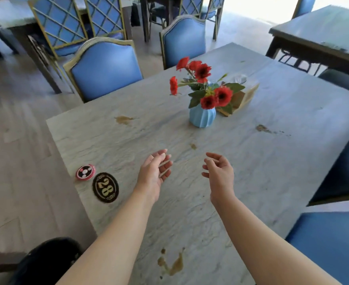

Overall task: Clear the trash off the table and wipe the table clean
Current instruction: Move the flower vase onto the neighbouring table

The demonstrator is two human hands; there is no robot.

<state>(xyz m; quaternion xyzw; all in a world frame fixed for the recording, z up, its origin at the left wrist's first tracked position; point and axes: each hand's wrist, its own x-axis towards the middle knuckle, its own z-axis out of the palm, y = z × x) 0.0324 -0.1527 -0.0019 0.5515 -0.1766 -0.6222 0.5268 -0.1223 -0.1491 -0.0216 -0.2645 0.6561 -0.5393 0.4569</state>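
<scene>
A pale marbled table (pixel 272 165) fills the view. Brown spill stains mark it: one at the far left (pixel 124 119), one at the right (pixel 262 128), a small spot (pixel 193 146) just beyond my hands, and a larger smear near the front edge (pixel 172 264). My left hand (pixel 155 173) and my right hand (pixel 219 171) hover above the table's middle, palms facing each other, fingers apart and slightly curled, holding nothing. No cloth shows in view.
A blue ribbed vase (pixel 202 118) with red flowers stands mid-table, a wooden napkin holder (pixel 243 99) behind it. A black oval "28" number plate (pixel 105 187) and a pink round call button (pixel 85 172) lie near the left edge. Blue chairs (pixel 105 68) surround the table.
</scene>
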